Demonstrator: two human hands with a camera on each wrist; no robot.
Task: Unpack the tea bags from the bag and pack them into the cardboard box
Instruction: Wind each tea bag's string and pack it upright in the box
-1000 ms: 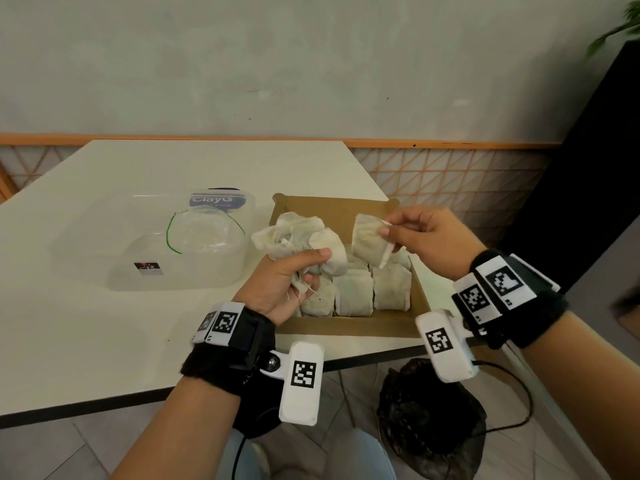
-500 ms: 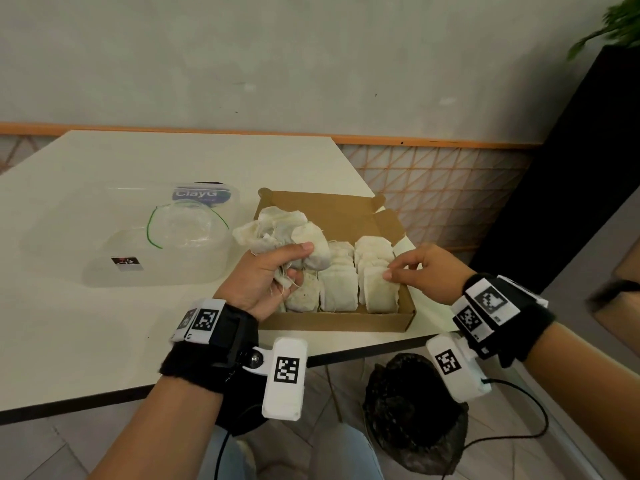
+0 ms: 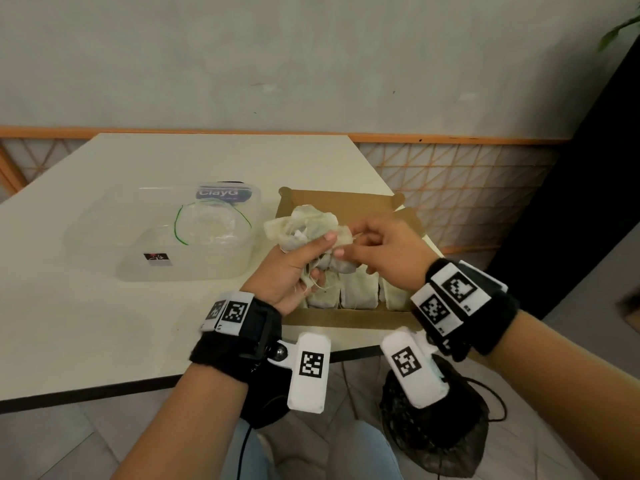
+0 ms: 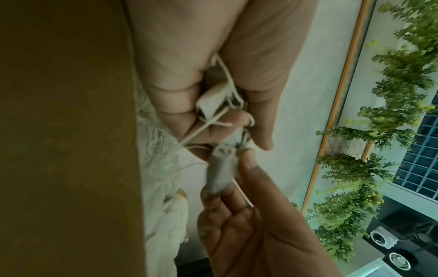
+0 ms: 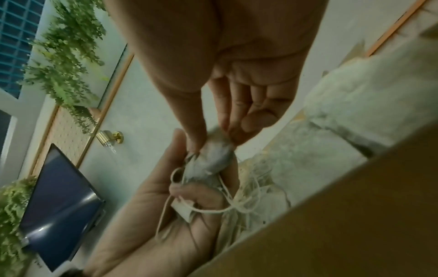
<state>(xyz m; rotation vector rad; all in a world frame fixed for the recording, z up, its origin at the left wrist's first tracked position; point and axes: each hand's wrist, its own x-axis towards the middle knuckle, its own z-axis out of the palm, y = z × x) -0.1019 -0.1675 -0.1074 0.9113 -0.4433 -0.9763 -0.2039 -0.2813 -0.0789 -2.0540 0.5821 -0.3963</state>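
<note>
An open brown cardboard box (image 3: 346, 201) sits at the table's near right edge, with rows of tea bags (image 3: 358, 292) standing in its front part. Above the box, my left hand (image 3: 311, 258) grips a bunch of pale tea bags (image 3: 301, 221), their strings dangling below my palm. My right hand (image 3: 346, 245) meets it from the right. It pinches one tea bag (image 4: 221, 172) of the bunch between thumb and fingers. The right wrist view shows that same tea bag (image 5: 213, 156) still held by both hands.
A clear plastic container (image 3: 166, 268) stands left of the box and holds a crumpled transparent bag (image 3: 211, 223) with a green line. The white table (image 3: 86, 323) ends just in front of the box. A black mesh bag (image 3: 433, 431) lies on the floor below.
One second ago my right hand held a tea bag over the box, then set it down in the right row. It has since risen to the bunch and pinches another bag.
</note>
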